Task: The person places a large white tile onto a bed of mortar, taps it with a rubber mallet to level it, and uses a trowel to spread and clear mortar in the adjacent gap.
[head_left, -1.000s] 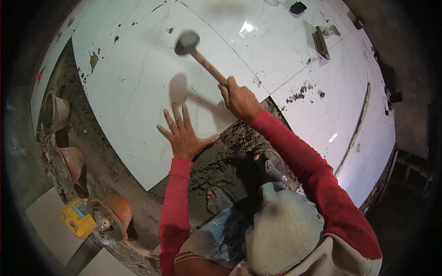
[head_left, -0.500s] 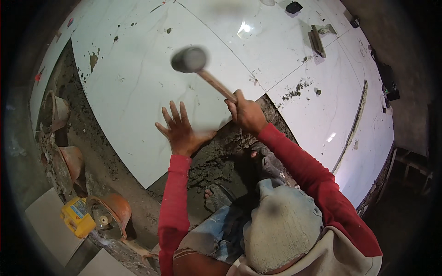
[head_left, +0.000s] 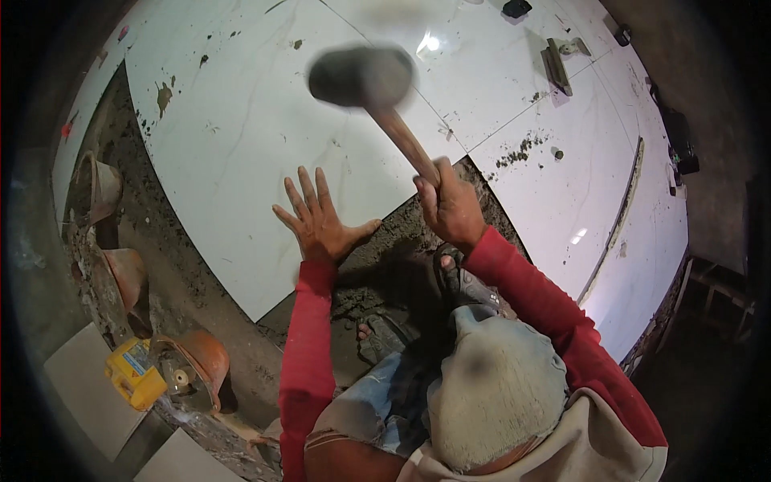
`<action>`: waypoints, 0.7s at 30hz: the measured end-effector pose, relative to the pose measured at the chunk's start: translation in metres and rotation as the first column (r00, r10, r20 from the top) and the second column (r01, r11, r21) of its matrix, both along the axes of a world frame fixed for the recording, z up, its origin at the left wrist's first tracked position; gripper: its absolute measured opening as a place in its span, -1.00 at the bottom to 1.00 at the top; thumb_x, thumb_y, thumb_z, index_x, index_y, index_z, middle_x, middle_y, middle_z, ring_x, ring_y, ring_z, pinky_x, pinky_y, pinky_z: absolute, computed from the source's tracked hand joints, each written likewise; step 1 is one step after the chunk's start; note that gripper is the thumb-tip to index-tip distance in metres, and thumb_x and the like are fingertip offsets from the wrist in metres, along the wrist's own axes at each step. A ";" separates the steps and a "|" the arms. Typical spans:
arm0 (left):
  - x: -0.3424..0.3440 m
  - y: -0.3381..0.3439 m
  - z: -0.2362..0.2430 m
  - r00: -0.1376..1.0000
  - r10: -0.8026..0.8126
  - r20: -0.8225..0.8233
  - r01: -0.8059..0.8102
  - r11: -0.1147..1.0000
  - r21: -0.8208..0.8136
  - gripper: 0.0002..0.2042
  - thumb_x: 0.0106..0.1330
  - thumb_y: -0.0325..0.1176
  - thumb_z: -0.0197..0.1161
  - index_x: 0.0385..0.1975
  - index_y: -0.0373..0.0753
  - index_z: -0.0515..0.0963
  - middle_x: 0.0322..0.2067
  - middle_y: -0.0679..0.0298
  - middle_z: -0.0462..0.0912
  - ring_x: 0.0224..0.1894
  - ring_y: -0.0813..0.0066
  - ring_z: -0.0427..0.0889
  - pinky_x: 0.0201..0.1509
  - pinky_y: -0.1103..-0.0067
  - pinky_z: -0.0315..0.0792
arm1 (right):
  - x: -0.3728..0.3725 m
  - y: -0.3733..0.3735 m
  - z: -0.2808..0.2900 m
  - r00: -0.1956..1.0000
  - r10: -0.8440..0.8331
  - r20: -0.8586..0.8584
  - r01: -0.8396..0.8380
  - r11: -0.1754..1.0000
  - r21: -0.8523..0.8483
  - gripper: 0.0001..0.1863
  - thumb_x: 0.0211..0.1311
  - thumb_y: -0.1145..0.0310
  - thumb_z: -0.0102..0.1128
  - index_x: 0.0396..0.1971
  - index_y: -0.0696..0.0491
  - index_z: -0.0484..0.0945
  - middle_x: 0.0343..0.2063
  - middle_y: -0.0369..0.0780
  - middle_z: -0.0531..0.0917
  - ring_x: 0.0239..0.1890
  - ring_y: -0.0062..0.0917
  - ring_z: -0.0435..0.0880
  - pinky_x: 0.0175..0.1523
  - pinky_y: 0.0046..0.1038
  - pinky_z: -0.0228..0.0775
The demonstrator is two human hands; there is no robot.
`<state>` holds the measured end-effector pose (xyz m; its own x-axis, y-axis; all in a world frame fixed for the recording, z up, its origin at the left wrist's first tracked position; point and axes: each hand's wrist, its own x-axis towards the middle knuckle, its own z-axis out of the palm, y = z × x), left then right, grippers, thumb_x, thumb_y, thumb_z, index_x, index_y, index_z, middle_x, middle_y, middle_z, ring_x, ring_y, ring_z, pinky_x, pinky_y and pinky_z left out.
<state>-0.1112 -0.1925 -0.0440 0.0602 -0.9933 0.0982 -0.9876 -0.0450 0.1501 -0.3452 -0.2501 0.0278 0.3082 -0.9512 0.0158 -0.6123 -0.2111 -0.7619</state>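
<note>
A mallet with a dark head (head_left: 361, 76) and a wooden handle is raised over the floor, its head blurred by motion. My right hand (head_left: 454, 205) is wrapped round the lower end of that handle. Fingers spread, my left hand (head_left: 321, 221) lies flat near the close edge of a large white marbled tile (head_left: 217, 177). Its thumb reaches along the tile's edge. Below that edge is wet grey mortar (head_left: 385, 269), where my sandalled feet stand.
A notched-looking trowel (head_left: 556, 68) lies on the tiles at the far right. A long thin strip (head_left: 618, 213) rests on the right-hand tiles. Several rubber-like buckets, one orange (head_left: 205, 357), and a yellow jug (head_left: 136, 373) stand at left. Mortar crumbs (head_left: 518, 153) dot the tiles.
The mallet has swung up closer to the camera and its head looks larger. My right hand has risen and shifted slightly right. The left hand keeps almost the same place on the tile.
</note>
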 end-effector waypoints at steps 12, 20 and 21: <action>-0.010 -0.009 0.002 0.999 0.052 -0.003 -0.051 0.992 0.112 0.43 -0.28 0.61 0.32 0.55 -0.18 -0.16 0.56 0.00 -0.24 0.58 -0.15 -0.32 0.38 -0.39 -0.36 | -0.024 -0.001 -0.026 0.987 0.024 -0.159 -0.018 0.999 0.042 -0.67 0.46 0.17 0.10 -0.14 0.11 0.28 -0.66 0.05 0.57 -0.58 0.09 0.59 -0.50 0.03 0.37; -0.006 -0.008 -0.003 0.999 0.037 -0.025 -0.036 0.999 0.041 0.41 -0.26 0.66 0.25 0.55 -0.17 -0.12 0.56 -0.01 -0.21 0.58 -0.16 -0.31 0.37 -0.39 -0.40 | -0.042 0.014 -0.024 0.983 0.005 -0.183 -0.001 1.000 0.022 -0.69 0.46 0.19 0.08 -0.07 0.09 0.29 -0.61 0.06 0.60 -0.56 0.11 0.60 -0.47 0.02 0.38; -0.007 -0.009 -0.006 1.000 0.022 -0.014 -0.022 0.999 0.035 0.41 -0.26 0.67 0.24 0.55 -0.17 -0.12 0.55 -0.01 -0.19 0.58 -0.16 -0.31 0.37 -0.39 -0.40 | -0.049 0.012 -0.025 0.978 0.002 -0.207 0.014 0.997 0.077 -0.69 0.45 0.20 0.09 -0.06 0.09 0.29 -0.61 0.06 0.60 -0.55 0.11 0.60 -0.47 0.03 0.38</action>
<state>-0.1182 -0.2014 -0.0504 0.0834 -0.9946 0.0622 -0.9841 -0.0724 0.1621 -0.3938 -0.2379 0.0030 0.2912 -0.9489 -0.1213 -0.7594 -0.1522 -0.6326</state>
